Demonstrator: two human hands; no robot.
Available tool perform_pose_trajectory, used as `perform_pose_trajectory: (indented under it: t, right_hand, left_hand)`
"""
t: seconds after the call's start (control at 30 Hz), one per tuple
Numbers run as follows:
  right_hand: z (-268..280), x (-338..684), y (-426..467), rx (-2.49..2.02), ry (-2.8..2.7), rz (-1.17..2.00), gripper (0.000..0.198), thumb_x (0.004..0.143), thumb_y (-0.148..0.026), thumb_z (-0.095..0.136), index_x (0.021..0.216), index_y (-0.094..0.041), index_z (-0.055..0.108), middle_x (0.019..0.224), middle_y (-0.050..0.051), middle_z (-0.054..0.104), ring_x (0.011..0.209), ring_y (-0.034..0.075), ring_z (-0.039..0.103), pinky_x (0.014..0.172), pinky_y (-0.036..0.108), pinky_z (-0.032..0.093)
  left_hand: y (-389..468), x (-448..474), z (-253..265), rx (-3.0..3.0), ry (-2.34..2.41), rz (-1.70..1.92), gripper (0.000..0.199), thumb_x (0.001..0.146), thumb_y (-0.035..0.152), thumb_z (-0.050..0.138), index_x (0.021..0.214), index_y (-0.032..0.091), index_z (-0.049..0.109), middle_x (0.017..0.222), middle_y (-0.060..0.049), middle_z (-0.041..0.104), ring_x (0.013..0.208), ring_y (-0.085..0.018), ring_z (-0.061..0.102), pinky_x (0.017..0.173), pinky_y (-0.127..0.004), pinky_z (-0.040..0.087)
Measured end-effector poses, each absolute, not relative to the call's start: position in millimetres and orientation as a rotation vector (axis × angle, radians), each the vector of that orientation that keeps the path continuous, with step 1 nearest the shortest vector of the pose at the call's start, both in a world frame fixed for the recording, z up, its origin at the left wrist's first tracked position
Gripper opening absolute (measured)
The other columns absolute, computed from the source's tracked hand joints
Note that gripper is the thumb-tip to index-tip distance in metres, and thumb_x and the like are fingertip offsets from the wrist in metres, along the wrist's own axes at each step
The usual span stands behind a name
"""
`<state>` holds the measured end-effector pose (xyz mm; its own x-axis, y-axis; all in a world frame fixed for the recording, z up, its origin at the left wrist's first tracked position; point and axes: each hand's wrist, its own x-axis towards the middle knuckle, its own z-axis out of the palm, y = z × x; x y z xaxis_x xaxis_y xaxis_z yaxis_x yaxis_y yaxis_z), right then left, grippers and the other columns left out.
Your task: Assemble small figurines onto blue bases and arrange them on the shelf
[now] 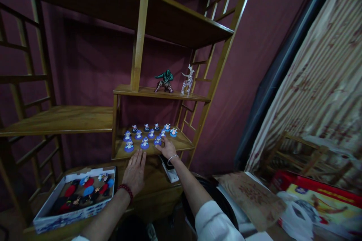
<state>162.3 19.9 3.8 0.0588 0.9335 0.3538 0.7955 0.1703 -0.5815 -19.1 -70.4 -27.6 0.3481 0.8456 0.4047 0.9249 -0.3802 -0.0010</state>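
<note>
Several small figurines on round bases stand in rows on the low wooden shelf (121,153). At the front right is a purple-based figurine (157,141), with the thumb and fingertips of my right hand (167,149) closed around its right side. To its left stand another purple-based figurine (144,143) and a front-left figurine (129,146). My left hand (134,173) lies flat at the shelf's front edge, fingers stretched out, holding nothing. Behind are dark-based figurines (146,127) and, at the right, a blue-based figurine (173,132).
An open box (75,196) with several more figurines sits at the lower left. A green-and-bronze crouching statue (164,81) and a clear deer figure (187,80) stand on the shelf above. Below my right wrist lies a white-and-dark object (170,173). A red-and-yellow package (322,203) is at the right.
</note>
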Motion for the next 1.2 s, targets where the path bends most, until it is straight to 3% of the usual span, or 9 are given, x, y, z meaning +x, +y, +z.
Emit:
perform_pose_trajectory:
  t: [0.13, 0.27, 0.5, 1.2]
  right_hand:
    - [0.3, 175.8, 23.6, -1.589, -1.685, 0.345, 0.043, 0.075, -0.019, 0.049, 0.118, -0.024, 0.048, 0.107, 0.000, 0.062, 0.088, 0.013, 0.060, 0.080, 0.027, 0.045]
    - [-1.6, 188.6, 36.9, -1.656, -1.751, 0.185, 0.036, 0.075, -0.009, 0.041, 0.100, -0.024, 0.061, 0.104, -0.002, 0.064, 0.097, 0.012, 0.057, 0.086, 0.024, 0.042]
    - [-5.3, 191.2, 60.0, -1.714, -1.920, -0.067, 0.036, 0.074, -0.006, 0.041, 0.095, -0.021, 0.066, 0.102, 0.003, 0.063, 0.100, 0.015, 0.052, 0.090, 0.025, 0.038]
    - [-6.4, 190.9, 59.6, -1.748, -1.966, -0.055, 0.040, 0.074, -0.006, 0.040, 0.100, -0.025, 0.064, 0.104, 0.001, 0.059, 0.101, 0.016, 0.047, 0.088, 0.024, 0.037]
  left_hand:
    - [-71.0, -18.9, -26.3, -2.387, -1.578, -0.450, 0.075, 0.062, 0.011, 0.040, 0.134, 0.005, 0.022, 0.143, -0.015, 0.018, 0.131, -0.024, 0.009, 0.104, -0.040, 0.016]
    - [-71.9, -16.6, -26.1, -2.345, -1.566, -0.468, 0.073, 0.062, 0.011, 0.040, 0.133, 0.003, 0.025, 0.141, -0.017, 0.021, 0.131, -0.026, 0.010, 0.104, -0.041, 0.015]
    - [-68.6, -14.5, -30.2, -2.313, -1.528, -0.482, 0.073, 0.062, 0.014, 0.041, 0.132, 0.002, 0.026, 0.141, -0.017, 0.022, 0.130, -0.027, 0.010, 0.105, -0.042, 0.014]
    - [-67.4, -12.4, -29.7, -2.323, -1.539, -0.434, 0.072, 0.065, 0.022, 0.045, 0.132, 0.001, 0.026, 0.141, -0.019, 0.021, 0.131, -0.028, 0.008, 0.105, -0.041, 0.010]
